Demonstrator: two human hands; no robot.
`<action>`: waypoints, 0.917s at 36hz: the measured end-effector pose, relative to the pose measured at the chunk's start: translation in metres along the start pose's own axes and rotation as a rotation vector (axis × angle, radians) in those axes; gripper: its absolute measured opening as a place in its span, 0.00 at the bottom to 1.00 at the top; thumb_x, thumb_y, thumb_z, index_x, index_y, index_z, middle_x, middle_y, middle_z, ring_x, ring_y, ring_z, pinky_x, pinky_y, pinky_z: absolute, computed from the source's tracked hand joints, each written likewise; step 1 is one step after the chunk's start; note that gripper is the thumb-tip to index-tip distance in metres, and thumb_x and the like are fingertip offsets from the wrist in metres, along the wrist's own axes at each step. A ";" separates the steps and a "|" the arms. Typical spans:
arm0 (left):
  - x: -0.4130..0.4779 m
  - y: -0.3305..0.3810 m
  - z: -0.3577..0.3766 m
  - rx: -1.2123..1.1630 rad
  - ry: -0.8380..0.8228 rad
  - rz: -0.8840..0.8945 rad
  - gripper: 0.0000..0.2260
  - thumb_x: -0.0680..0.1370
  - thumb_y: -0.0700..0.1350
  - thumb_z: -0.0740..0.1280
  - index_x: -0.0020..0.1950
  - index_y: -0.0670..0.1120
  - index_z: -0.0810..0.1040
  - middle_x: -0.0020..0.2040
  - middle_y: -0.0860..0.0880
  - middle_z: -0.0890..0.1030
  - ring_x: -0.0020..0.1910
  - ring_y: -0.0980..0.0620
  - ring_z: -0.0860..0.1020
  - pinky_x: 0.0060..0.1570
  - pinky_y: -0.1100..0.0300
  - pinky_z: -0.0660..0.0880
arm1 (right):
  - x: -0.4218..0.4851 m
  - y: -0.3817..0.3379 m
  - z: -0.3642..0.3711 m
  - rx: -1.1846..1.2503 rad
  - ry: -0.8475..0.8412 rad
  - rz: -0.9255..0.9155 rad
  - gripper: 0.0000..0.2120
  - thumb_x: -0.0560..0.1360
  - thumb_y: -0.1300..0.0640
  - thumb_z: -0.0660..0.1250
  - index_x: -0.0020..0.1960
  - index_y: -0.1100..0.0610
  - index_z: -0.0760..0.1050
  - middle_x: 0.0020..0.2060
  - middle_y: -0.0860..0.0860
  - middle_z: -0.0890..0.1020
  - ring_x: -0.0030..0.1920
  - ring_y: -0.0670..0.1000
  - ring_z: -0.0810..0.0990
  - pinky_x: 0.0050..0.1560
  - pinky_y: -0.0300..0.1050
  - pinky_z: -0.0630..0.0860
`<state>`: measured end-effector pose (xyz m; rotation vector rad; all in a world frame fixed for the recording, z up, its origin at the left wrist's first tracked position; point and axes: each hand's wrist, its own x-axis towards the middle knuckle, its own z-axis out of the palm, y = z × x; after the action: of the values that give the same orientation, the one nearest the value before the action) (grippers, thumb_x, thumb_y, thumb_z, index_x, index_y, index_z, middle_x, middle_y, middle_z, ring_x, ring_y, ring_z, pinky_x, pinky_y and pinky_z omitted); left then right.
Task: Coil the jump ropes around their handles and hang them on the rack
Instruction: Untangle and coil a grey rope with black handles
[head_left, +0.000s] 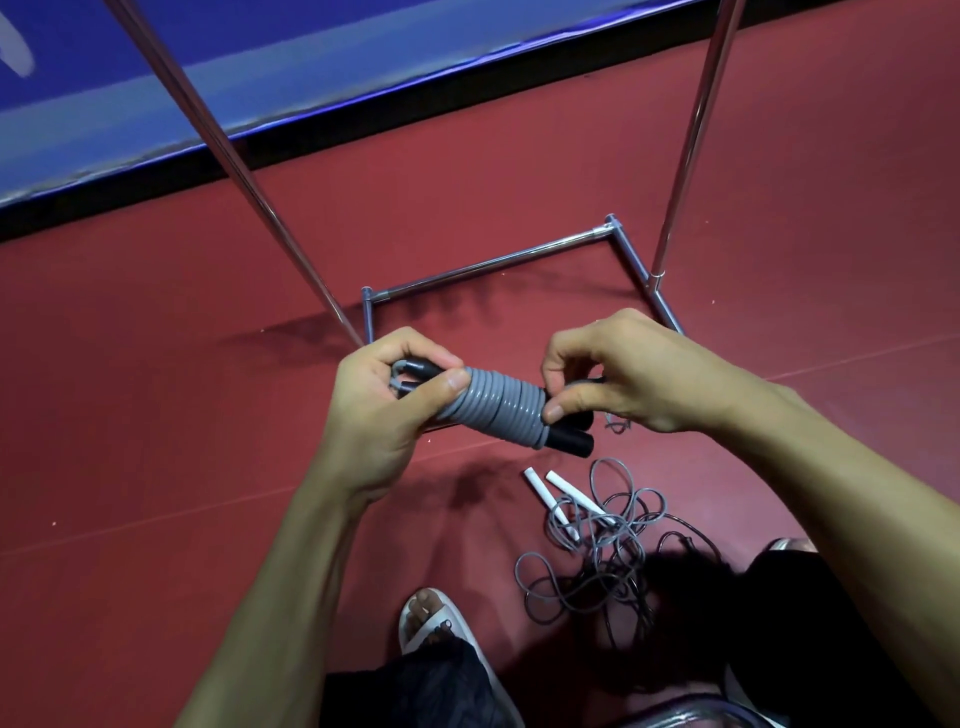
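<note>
Red floor (156, 415) under grey rope (493, 410), black handles (571, 441).

coiled rope (493, 410) is sitting between left hand (384, 410) and right hand (639, 379)
rack base (498, 265) is standing behind it, loose rope (597, 561) is lying nearer, right of the foot (436, 618)

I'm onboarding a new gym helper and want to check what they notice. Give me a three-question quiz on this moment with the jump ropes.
1. True or false: the thick grey rope is coiled around the black cylindrical handles.
2. Multiple choice: the tangled thin grey cord with white handles lies A) on the red floor, B) on a table, C) in a bag.
3. Short answer: which hand pinches the coil's end turn near the handles' free ends?

Key: 1 true. 2 A. 3 the right hand; the left hand grips the other end.
</note>
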<state>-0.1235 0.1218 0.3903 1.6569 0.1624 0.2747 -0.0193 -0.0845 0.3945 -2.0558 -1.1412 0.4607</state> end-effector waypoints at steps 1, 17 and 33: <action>0.000 0.000 0.000 -0.018 -0.003 -0.002 0.03 0.63 0.47 0.73 0.35 0.52 0.82 0.34 0.53 0.80 0.35 0.53 0.76 0.41 0.55 0.73 | 0.000 0.000 0.000 0.012 0.001 -0.010 0.08 0.70 0.54 0.76 0.40 0.54 0.78 0.30 0.45 0.81 0.33 0.44 0.77 0.38 0.41 0.74; -0.005 0.001 -0.009 -0.218 0.050 -0.037 0.03 0.62 0.44 0.73 0.33 0.49 0.81 0.32 0.50 0.78 0.32 0.55 0.76 0.31 0.60 0.77 | 0.004 -0.001 0.005 -0.180 0.126 -0.191 0.09 0.76 0.53 0.63 0.45 0.56 0.79 0.39 0.44 0.76 0.40 0.46 0.75 0.43 0.45 0.74; -0.011 0.004 -0.011 -0.308 -0.025 -0.042 0.02 0.63 0.43 0.72 0.33 0.49 0.81 0.32 0.52 0.79 0.31 0.56 0.76 0.30 0.62 0.75 | 0.004 0.000 0.002 0.558 -0.005 0.030 0.02 0.71 0.59 0.73 0.42 0.55 0.80 0.30 0.56 0.77 0.26 0.52 0.70 0.27 0.44 0.68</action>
<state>-0.1372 0.1287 0.3947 1.3497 0.1293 0.2346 -0.0184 -0.0802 0.3933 -1.5837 -0.8610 0.7094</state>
